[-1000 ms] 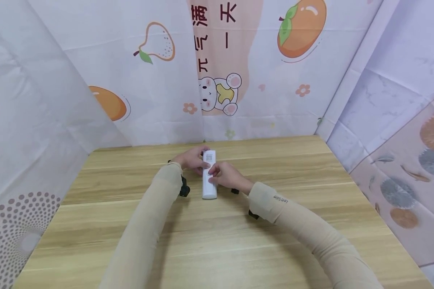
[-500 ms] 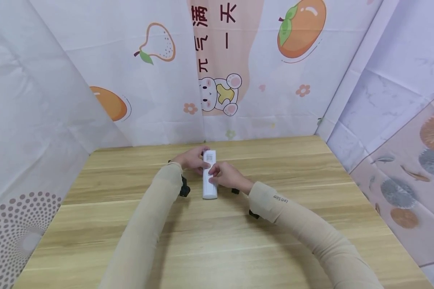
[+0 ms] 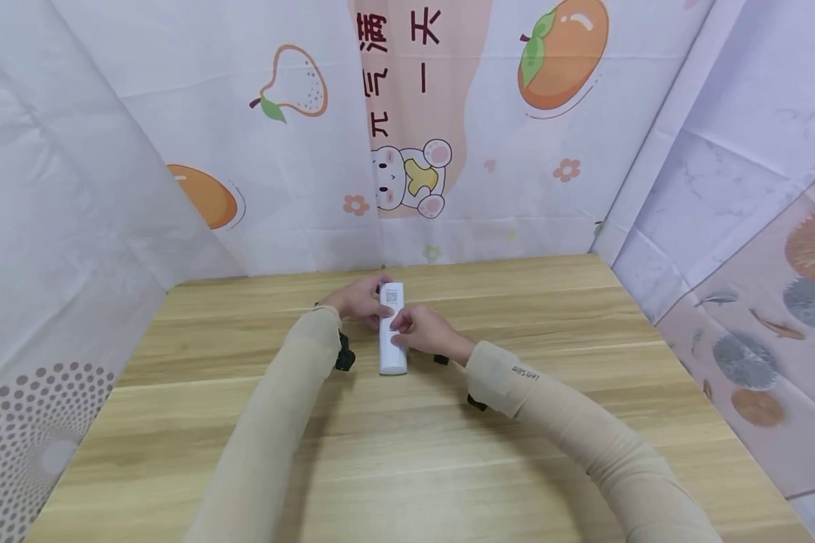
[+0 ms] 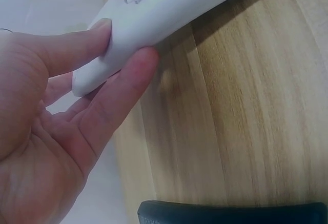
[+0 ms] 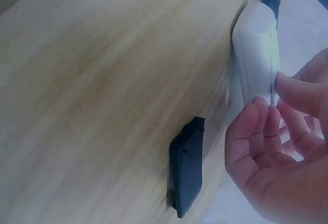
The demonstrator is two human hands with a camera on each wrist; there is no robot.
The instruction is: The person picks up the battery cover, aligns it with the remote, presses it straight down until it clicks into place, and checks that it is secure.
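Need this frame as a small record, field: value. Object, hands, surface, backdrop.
object: white device, long and narrow
marking: printed code near its far end
left hand: grips the device near its far end
right hand: pinches at the device's middle
sleeves: beige, both arms
surface: wood-grain table
backdrop: cloth with fruit prints

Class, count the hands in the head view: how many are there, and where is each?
2. The left hand grips the far half of the white remote; the right hand touches its middle. Some fingers are hidden.
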